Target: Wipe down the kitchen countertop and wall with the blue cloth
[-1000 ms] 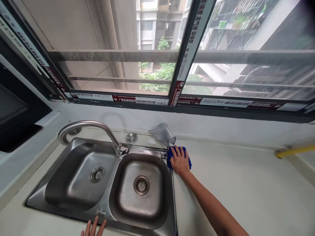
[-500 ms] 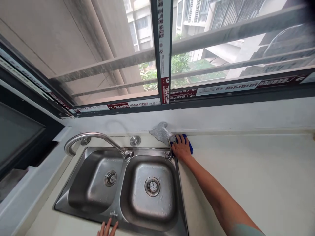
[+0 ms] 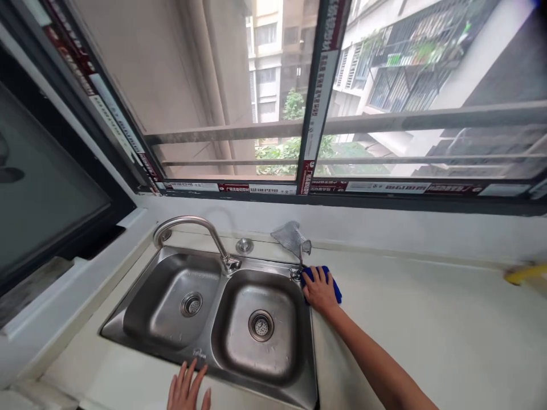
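Observation:
My right hand (image 3: 320,292) presses on a blue cloth (image 3: 335,287) at the sink's back right corner, its fingers curved over the fabric. Close by are a small tap fitting (image 3: 295,274) and a silvery mesh cloth (image 3: 291,236) that hangs by the wall. At the front rim of the steel double sink (image 3: 208,341), my left hand (image 3: 188,390) rests with its fingers stretched and apart, holding nothing. Part of that hand is cut off by the bottom of the picture.
A curved faucet (image 3: 194,220) arches over the left basin. Behind it a round metal cap (image 3: 244,246) sits on the pale countertop (image 3: 410,319). Something yellow (image 3: 523,274) stands at the far right. A dark window frame (image 3: 363,200) runs along the back wall.
My right hand and the blue cloth have come slightly toward me along the sink's right edge. The view has shifted, showing more of the right side. My left hand stays by the front rim.

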`<state>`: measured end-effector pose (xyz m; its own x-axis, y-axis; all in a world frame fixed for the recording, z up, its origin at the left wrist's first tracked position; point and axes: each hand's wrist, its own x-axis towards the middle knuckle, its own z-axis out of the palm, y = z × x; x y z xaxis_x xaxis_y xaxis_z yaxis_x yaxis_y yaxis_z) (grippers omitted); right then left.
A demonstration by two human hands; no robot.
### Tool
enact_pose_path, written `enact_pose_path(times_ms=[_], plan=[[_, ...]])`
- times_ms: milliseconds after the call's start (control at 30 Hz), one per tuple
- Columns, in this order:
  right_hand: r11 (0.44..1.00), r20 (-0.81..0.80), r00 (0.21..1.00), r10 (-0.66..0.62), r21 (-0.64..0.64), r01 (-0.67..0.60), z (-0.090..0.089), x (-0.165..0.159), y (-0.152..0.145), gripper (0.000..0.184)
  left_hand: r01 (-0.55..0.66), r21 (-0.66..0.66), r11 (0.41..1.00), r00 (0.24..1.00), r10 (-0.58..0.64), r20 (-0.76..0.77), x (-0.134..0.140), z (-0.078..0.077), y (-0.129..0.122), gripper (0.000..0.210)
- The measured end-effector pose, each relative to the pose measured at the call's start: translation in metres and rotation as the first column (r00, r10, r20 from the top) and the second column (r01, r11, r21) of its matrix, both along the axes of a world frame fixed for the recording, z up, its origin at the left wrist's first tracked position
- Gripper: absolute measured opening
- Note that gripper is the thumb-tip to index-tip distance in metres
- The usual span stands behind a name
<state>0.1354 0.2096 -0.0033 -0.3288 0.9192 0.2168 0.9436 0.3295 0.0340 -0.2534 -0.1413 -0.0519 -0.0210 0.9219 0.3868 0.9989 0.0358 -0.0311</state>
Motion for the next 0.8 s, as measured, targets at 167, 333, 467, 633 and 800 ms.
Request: enact_pose_path(times_ms=[167,333,467,633,800], plan=[[0.998,0.078,0.996,0.049,-0.036,-0.046,0.003,-0.005,-0.047,0.044,-0.039,0.017,0.999,0.999,0.038,0.012,0.013,0.016,0.001,0.049],[0.991,0.110,0.986,0.123,-0.072,-0.115,0.001,-0.004,-0.103,0.040,-0.070,0.021,0.997,0.996,0.068,0.057,0.018,0.016,-0.001,0.047],[0.985,0.057,0.984,0.170,-0.049,-0.168,-0.003,0.000,-0.154,0.036,-0.072,0.040,0.997,0.995,0.069,0.076,0.018,0.013,0.000,0.046],[0.960,-0.018,0.964,0.267,0.088,-0.264,-0.011,0.011,-0.221,0.034,-0.069,0.055,0.996,0.989,0.061,0.135,0.019,0.012,0.001,0.046],[0.928,-0.026,0.931,0.364,0.099,-0.360,-0.013,0.030,-0.256,0.041,-0.059,0.045,0.997,0.989,0.053,0.135,0.020,0.014,0.001,0.046]])
